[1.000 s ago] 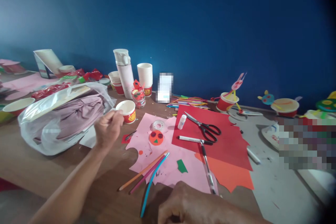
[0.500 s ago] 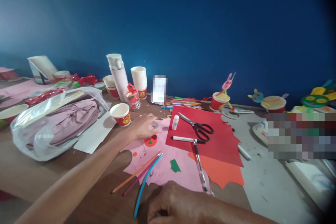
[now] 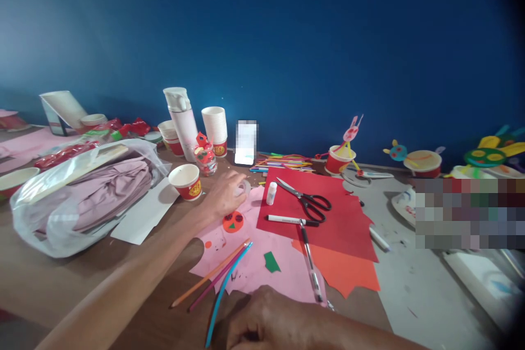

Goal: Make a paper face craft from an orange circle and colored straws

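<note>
My left hand [image 3: 225, 192] reaches across the table and closes its fingers on a clear roll of tape [image 3: 243, 188] lying on the pink paper [image 3: 262, 254]. Just below the hand sits an orange paper disc [image 3: 233, 221] with dark dots and a green triangle. My right hand [image 3: 270, 325] rests at the bottom edge in a loose fist by the pink paper; what it holds, if anything, is hidden. Right of the tape lie a small white glue bottle [image 3: 270, 193], black scissors [image 3: 305, 200] and a marker [image 3: 290, 220] on red paper [image 3: 320, 219].
A red-and-white paper cup [image 3: 185, 181] stands left of my hand, beside a plastic bag of purple cloth [image 3: 84, 194]. A white flask [image 3: 180, 120], stacked cups [image 3: 215, 128] and a phone [image 3: 246, 142] line the blue wall. Coloured sticks [image 3: 217, 279], a pen [image 3: 310, 265] and orange paper [image 3: 340, 273] lie near.
My left hand went from beside the paper cup rightward and down to the tape roll on the pink paper and closed on it. The right hand stayed put.
</note>
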`<state>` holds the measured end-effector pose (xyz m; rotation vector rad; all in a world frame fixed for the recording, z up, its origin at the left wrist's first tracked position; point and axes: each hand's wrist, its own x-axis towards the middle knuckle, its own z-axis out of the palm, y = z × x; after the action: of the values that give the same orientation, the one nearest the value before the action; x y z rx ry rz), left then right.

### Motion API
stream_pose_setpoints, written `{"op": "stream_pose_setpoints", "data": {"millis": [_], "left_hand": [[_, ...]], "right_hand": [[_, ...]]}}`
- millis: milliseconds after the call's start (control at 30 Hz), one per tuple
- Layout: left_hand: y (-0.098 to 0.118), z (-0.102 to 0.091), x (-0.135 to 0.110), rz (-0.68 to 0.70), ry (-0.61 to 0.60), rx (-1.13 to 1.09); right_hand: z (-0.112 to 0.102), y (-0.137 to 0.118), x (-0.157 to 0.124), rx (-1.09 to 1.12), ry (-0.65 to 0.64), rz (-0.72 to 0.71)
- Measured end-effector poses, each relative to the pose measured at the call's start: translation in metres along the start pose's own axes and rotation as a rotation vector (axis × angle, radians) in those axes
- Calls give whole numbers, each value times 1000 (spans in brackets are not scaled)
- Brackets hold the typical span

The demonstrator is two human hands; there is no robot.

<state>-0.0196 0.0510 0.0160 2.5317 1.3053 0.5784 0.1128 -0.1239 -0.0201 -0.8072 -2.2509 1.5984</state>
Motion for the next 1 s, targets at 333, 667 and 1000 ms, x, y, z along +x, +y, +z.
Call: {"op": "stream_pose_setpoints", "data": {"millis": [333,667,1000], "left_hand": [[20,-25,-53,-557,-75,-1626],[33,-9,-74,-325,-135,-1604],[44,-1,-84,-307,-151,-1388]], "right_hand": [[-16,-6,-3,79,601,-10],[-44,-2,2,65,1047,-41],[-41,4,7,32,976,-34]]}}
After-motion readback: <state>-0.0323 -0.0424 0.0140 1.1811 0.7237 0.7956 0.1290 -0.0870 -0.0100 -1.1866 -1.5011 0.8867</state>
